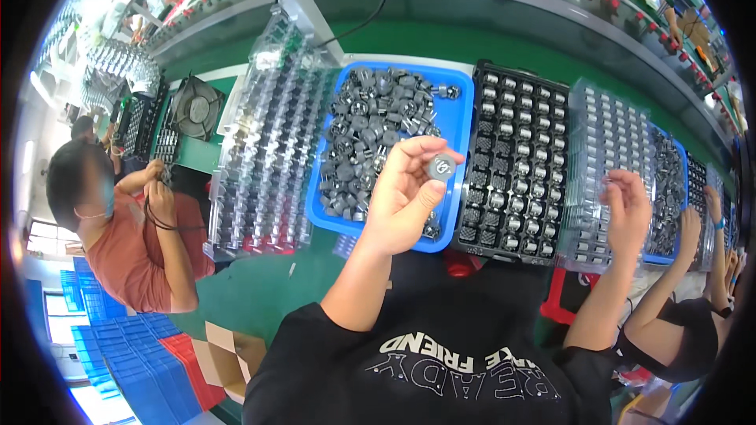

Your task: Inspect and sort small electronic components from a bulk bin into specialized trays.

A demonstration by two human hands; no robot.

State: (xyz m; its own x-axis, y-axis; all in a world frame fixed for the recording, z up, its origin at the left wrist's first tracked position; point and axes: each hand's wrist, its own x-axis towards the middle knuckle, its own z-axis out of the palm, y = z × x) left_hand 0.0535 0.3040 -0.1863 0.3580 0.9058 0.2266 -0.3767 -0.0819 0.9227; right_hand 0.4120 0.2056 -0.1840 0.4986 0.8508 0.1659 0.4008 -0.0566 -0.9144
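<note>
My left hand is raised over the right side of a blue bin, pinching a round dark grey cap between thumb and fingers. A pale mark shows on the cap's flat face. The blue bin holds a heap of similar grey parts, some with shiny metal pins or shafts. My right hand is above a clear plastic tray with rows of small silver cylinders. Its fingers are bent together at the tips; whatever they hold is too small to make out.
Between bin and clear tray lies a black tray of silver cylinders. Stacked clear trays stand left of the bin. A person in an orange shirt works at left; other people's arms are close by at right.
</note>
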